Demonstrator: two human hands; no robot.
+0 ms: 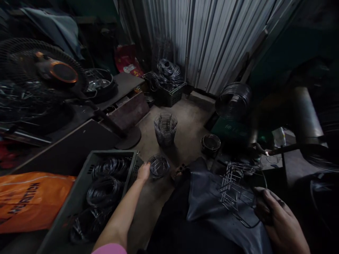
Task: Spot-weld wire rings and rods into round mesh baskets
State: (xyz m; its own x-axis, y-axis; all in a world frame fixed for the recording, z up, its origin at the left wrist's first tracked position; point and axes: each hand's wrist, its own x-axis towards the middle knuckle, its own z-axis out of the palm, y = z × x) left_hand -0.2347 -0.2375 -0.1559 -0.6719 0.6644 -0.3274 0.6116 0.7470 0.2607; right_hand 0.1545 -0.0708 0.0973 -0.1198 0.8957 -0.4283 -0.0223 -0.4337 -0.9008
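My left hand (pixel 143 171) reaches down to a round container of thin wire pieces (pixel 159 165) near the floor. Its fingers are closed at the container's left rim, and their tips are partly hidden. At the lower right, my right hand (pixel 281 215) grips a small wire rack (pixel 234 192) made of crossed metal rods. The rack lies tilted over the dark apron (pixel 203 197) on my lap. Something dark shows under the right thumb, too dim to make out.
A green crate (pixel 88 169) with several wire coils stands at my left, beside an orange sack (pixel 31 201). Ahead are a tall wire basket (pixel 165 130) and a stack of wire rings (pixel 211 143). A fan (pixel 63 72) stands left; dark machinery (pixel 308 113) stands right.
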